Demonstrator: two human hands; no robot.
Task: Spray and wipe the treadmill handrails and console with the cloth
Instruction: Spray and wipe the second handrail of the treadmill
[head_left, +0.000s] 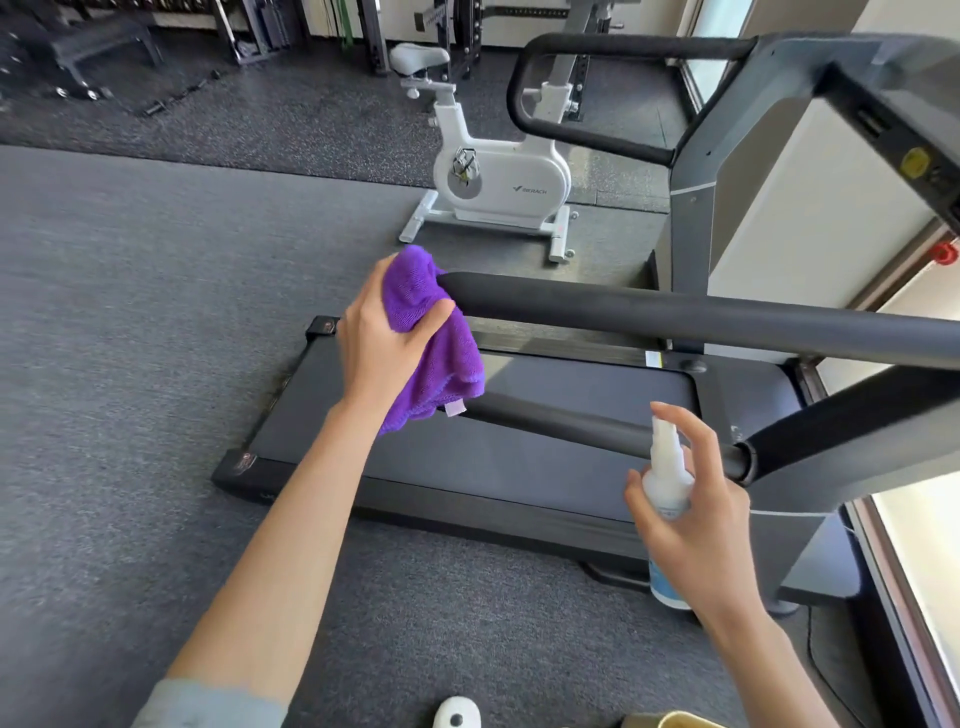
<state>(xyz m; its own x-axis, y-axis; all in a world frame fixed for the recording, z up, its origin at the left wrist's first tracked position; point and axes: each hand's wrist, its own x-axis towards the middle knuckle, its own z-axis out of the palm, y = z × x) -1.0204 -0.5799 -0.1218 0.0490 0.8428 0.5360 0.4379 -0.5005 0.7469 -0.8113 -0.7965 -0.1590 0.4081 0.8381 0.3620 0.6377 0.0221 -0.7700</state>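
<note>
We note the treadmill (519, 441) on grey flooring, its far handrail (675, 317) crossing in front of us. Our left hand (384, 343) grips the purple cloth (431, 338) bunched over that handrail's free end. Our right hand (696, 530) holds the white spray bottle (667, 483) upright just beside the near handrail's (810, 436) end.

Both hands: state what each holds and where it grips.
Left hand grips the bunched upper part of the purple cloth at the handrail end. Right hand wraps the spray bottle body.
</note>
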